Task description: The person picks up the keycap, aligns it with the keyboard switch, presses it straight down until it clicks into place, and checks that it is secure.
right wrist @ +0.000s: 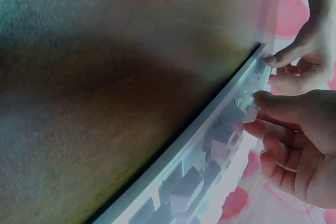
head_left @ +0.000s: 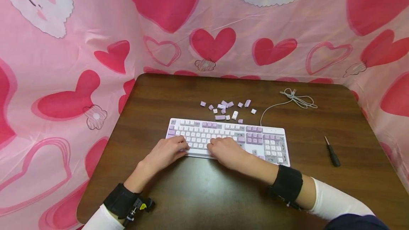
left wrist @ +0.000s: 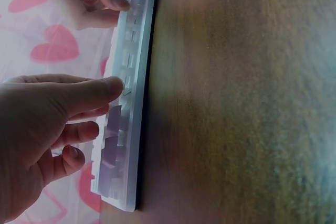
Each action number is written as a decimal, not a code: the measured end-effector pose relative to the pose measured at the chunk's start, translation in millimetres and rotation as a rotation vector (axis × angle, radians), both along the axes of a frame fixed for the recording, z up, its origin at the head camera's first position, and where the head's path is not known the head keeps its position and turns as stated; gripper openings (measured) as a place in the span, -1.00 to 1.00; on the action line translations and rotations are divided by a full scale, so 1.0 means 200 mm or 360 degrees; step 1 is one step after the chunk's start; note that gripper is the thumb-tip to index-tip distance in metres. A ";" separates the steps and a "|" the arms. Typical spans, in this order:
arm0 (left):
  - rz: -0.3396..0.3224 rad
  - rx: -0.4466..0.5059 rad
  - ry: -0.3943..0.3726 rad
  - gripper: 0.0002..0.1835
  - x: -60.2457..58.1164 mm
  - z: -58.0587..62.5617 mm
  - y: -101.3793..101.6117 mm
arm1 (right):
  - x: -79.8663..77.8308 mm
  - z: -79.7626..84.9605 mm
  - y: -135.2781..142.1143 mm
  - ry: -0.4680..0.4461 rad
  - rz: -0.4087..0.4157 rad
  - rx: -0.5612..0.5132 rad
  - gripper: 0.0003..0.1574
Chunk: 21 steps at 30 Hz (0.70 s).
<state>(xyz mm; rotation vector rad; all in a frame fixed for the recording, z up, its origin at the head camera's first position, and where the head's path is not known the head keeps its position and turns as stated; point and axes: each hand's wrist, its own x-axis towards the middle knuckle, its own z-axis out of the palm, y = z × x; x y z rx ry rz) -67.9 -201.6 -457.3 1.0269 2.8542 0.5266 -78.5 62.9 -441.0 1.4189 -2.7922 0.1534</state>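
A white and lilac keyboard [head_left: 199, 135] lies on the table, with grey gaps where keycaps are off. Both hands are at its front row, one at each end of the long white space bar [head_left: 199, 151]. My left hand [head_left: 170, 147] pinches the left end, its thumb at the front and its other fingers curled behind. The right hand [head_left: 228, 152] pinches the right end; in the right wrist view, a pale key end [right wrist: 251, 111] shows between thumb and forefinger. Loose lilac and white keycaps [head_left: 220, 117] lie scattered behind the keyboard.
A coiled white cable [head_left: 298, 99] runs from the keyboard's back edge onto the wooden table [head_left: 166, 91]. At the right lies a black-handled screwdriver [head_left: 333, 155]. Pink heart-patterned cloth [head_left: 230, 59] hangs behind and beside the table.
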 end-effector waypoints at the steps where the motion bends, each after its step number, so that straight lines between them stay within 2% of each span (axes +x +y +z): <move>1: 0.0000 -0.0001 -0.0001 -0.78 0.00 0.00 0.00 | 0.00 0.00 0.00 0.0000 0.0000 0.0002 -0.85; 10: -0.0031 -0.0019 0.0067 -0.79 0.00 0.00 0.01 | 0.02 -0.01 -0.01 0.0005 -0.0010 0.0003 -0.86; 14: -0.0044 -0.0023 0.0031 -0.76 -0.01 0.00 0.01 | 0.01 -0.01 -0.02 -0.0014 -0.0020 0.0013 -0.88; 17: -0.0045 0.0001 -0.0028 -0.75 -0.02 0.01 0.01 | 0.01 0.00 -0.02 -0.0082 -0.0024 0.0017 -0.89; 21: -0.0052 0.0051 -0.0091 -0.76 -0.03 0.01 0.00 | -0.02 0.01 -0.01 -0.0248 -0.0050 0.0002 -0.89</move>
